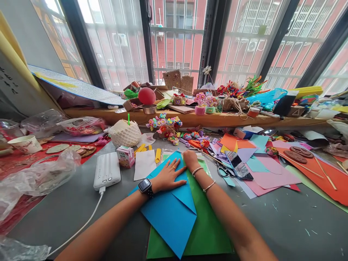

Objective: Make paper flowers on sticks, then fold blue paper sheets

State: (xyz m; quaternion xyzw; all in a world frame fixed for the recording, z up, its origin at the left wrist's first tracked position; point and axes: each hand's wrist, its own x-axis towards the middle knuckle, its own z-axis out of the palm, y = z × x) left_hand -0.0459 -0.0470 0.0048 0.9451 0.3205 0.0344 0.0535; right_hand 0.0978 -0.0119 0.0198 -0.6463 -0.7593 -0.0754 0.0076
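A folded sheet of blue paper [171, 215] lies over a green sheet [209, 232] on the grey table. My left hand [168, 175] rests flat on the blue paper with its fingers spread, a ring and a smartwatch [145, 185] showing. Curled at the far tip of the blue paper is my right hand [191, 160], its fingers closed near the edge; whether they pinch the paper is hidden. Two bracelets circle the right wrist. Right of it lie scissors [223, 171] and a phone [239, 166].
A white power bank [107, 170] with a cable stands left, beside a small pink carton [125, 156] and a net-wrapped coconut [125, 133]. Coloured paper sheets [268, 170] spread on the right. Flower crafts [165, 125] and a wooden ledge [108, 117] line the back.
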